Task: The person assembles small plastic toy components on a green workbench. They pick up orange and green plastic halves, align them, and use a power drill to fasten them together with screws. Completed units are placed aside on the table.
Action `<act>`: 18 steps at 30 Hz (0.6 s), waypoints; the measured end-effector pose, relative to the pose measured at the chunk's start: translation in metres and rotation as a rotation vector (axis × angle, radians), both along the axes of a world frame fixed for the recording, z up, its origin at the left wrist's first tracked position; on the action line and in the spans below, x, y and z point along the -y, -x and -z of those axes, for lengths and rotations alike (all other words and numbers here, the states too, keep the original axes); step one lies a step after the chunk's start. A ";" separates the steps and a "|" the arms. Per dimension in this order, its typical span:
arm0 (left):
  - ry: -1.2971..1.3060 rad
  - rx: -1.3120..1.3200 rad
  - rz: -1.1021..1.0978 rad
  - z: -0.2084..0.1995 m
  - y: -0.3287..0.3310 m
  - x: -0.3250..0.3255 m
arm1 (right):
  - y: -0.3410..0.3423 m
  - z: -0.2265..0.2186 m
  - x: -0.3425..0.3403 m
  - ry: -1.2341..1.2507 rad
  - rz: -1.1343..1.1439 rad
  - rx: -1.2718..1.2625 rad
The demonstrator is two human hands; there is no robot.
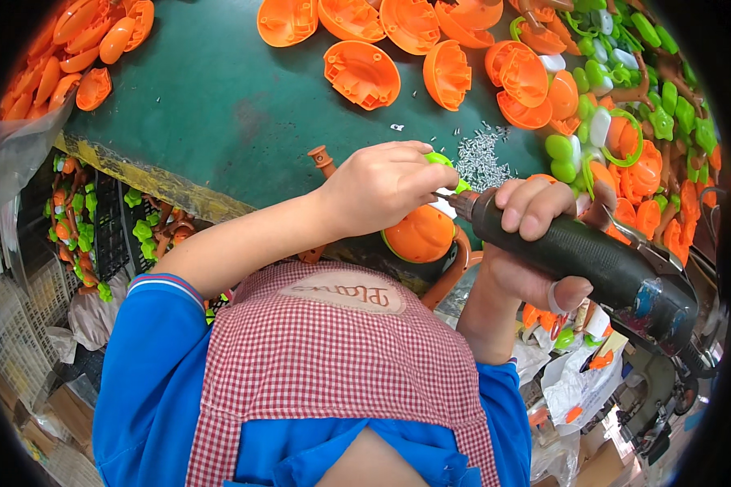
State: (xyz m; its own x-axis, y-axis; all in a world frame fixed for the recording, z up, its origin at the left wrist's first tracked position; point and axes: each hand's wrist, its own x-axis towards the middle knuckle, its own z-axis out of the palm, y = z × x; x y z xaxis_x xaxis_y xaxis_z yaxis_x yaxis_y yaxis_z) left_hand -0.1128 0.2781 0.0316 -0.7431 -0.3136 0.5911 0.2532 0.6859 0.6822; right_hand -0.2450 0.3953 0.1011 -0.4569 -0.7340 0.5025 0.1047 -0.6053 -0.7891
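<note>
My left hand is closed, its fingers gripping an orange, white and green plastic toy at the near table edge, above my apron. Curved brown parts stick out beside the toy; my left hand and forearm hide much of the middle. Wrapped round a black power screwdriver, my right hand holds it nearly level, its bit pointing left. The bit's tip meets the toy close to my left fingertips; the exact contact spot is hidden. Just beyond lies a heap of small silver screws.
Orange half-shells lie along the far side of the green table. Orange pieces pile up at the far left. A dense heap of green, white, orange and brown parts fills the right. Crates with more parts stand below left.
</note>
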 end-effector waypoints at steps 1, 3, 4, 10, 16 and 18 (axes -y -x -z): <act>-0.012 0.000 0.003 -0.001 0.000 -0.001 | -0.002 -0.001 -0.001 -0.017 0.026 -0.005; -0.062 0.238 -0.082 -0.016 -0.012 -0.005 | -0.010 -0.002 -0.005 -0.062 0.022 -0.015; -0.093 0.409 -0.063 -0.018 -0.014 -0.005 | -0.014 -0.004 -0.009 -0.088 -0.002 -0.024; -0.162 1.029 0.129 -0.014 -0.015 0.001 | -0.039 -0.012 -0.009 -0.294 0.030 -0.077; -0.146 1.038 0.128 -0.018 -0.013 0.003 | -0.040 0.011 -0.005 -0.396 -0.068 -0.027; -0.139 1.051 0.122 -0.018 -0.013 0.002 | -0.045 0.013 0.002 -0.393 -0.058 0.019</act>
State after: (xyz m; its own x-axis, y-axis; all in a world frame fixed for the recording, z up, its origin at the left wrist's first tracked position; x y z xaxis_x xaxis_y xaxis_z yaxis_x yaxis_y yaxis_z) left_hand -0.0995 0.2756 0.0496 -0.8901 -0.2178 -0.4003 -0.4462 0.5951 0.6684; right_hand -0.1996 0.3936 0.0878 -0.4153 -0.8936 0.1701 0.1471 -0.2506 -0.9569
